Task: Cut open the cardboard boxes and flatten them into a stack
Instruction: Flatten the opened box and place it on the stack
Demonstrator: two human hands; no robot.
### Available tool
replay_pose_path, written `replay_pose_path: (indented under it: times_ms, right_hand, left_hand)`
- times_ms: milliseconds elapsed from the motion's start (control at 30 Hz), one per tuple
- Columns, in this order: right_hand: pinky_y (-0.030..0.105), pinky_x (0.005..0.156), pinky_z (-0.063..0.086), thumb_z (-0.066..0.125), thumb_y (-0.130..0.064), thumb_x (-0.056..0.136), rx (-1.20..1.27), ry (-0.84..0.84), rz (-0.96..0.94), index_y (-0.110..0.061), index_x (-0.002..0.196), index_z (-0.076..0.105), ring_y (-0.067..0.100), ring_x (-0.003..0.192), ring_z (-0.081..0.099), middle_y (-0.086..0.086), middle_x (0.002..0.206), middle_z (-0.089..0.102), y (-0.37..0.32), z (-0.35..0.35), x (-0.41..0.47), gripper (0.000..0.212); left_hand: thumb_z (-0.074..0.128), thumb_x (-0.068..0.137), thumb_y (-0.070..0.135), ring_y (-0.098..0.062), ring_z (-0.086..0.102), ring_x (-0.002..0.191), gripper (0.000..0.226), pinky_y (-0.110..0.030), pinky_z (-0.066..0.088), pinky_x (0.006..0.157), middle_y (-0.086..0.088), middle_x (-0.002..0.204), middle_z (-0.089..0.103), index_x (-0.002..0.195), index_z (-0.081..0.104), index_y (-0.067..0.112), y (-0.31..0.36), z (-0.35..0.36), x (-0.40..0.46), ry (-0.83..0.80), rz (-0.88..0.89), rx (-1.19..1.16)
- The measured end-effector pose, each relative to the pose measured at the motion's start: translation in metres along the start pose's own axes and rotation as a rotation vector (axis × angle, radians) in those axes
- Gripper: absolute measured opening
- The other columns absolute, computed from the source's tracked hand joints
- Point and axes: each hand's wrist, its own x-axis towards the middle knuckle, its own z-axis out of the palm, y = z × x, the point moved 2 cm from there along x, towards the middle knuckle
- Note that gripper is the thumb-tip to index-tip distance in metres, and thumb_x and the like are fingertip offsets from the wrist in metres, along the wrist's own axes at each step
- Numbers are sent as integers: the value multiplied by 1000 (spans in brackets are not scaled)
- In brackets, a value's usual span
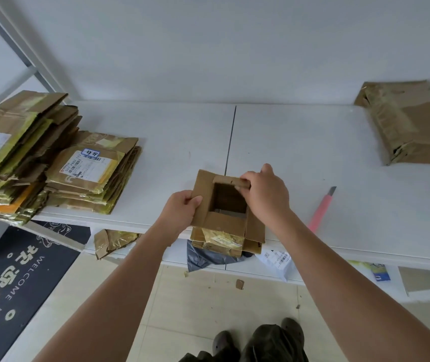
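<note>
- A small brown cardboard box (pixel 228 205), open at both ends so that one sees through it, is held at the near edge of the white folding table (pixel 300 142), just below the middle of the view.
- The left hand (pixel 181 209) pinches the box's left flap at about 9 o'clock of the opening, thumb on top and fingers curled beneath.
- The right hand (pixel 265 192) grips the far flap at about 1 o'clock of the opening, fingers curled over its edge.
- The box's near flaps hang down over the table edge at 6 o'clock; one bears yellow tape and a label.
- A pink utility knife with its blade out (pixel 322 209) lies on the table at 3 o'clock from the box, apart from both hands.
- Two stacks of flattened brown boxes with yellow tape (pixel 52 158) sit at 9 to 10 o'clock on the table's left end, touching each other.
- A crumpled, taped brown cardboard box not yet flattened (pixel 407 124) rests at 2 o'clock, against the white wall.
- Under the table lie a scrap of taped cardboard (pixel 110 242), a grey plastic bag (pixel 206 258) and a white labelled mailer (pixel 276 259).
- A dark welcome doormat (pixel 23 278) lies on the tiled floor at 8 o'clock.
</note>
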Motion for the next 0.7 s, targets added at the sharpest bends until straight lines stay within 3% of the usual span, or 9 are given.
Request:
replay_pose_path:
  times_ms: [100, 167, 233, 300, 367, 433, 500, 700]
  right_hand:
    - [28, 59, 38, 49, -37, 102, 71, -40, 28, -13, 77, 59, 21, 70, 52, 6, 85, 54, 6, -7, 10, 35]
    - [32, 56, 45, 52, -35, 101, 263, -92, 95, -9, 68, 52, 27, 65, 58, 8, 69, 55, 14, -15, 15, 42]
    - [39, 63, 59, 56, -33, 100, 567, -98, 204, 1, 80, 61, 25, 63, 64, 14, 74, 60, 16, -26, 13, 40]
    - [35, 63, 62, 56, -29, 100, 750, -20, 264, 9, 91, 61, 18, 61, 64, 18, 82, 59, 13, -36, 8, 40]
    - [32, 61, 62, 52, -27, 102, 802, 108, 263, 11, 91, 59, 15, 57, 64, 15, 79, 59, 9, -44, 5, 40]
    - [25, 57, 60, 48, -25, 103, 796, 207, 229, 4, 89, 59, 10, 53, 65, 3, 78, 57, 4, -51, 2, 34]
    - [18, 56, 57, 48, -25, 103, 787, 231, 163, -7, 94, 60, 6, 55, 66, -3, 86, 59, -3, -51, -4, 23]
    - [33, 65, 63, 50, -20, 102, 872, 132, 80, -13, 89, 61, 20, 66, 70, 5, 83, 62, 3, -33, -25, 18]
  left_hand:
    - [49, 103, 21, -24, 59, 78, 27, -30, 47, 70, -15, 87, 64, 96, 66, 2, 7, -5, -2, 47, 71, 76]
    - [52, 102, 21, -19, 57, 75, 21, -23, 42, 62, -6, 85, 63, 99, 66, 6, 18, -12, 0, 145, 130, 104]
    - [60, 98, 26, -12, 57, 83, 23, -19, 42, 63, 2, 99, 61, 119, 61, 15, 33, -22, -2, 283, 186, 90]
    - [72, 89, 33, -15, 57, 104, 59, -26, 50, 79, 1, 122, 56, 140, 45, 20, 44, -28, 0, 359, 245, 18]
    - [79, 80, 40, -20, 49, 125, 88, -40, 47, 100, -5, 142, 45, 149, 29, 21, 50, -29, 0, 396, 252, 22]
    - [82, 75, 45, -24, 44, 132, 101, -44, 44, 106, -7, 149, 37, 152, 20, 21, 51, -24, 1, 383, 207, 25]
    - [83, 73, 46, -25, 48, 129, 103, -46, 47, 102, -8, 146, 40, 151, 20, 21, 52, -16, 2, 358, 187, 2]
    - [80, 77, 38, -24, 58, 102, 66, -36, 51, 78, -5, 113, 58, 126, 43, 14, 51, 0, 7, 475, 152, 20]
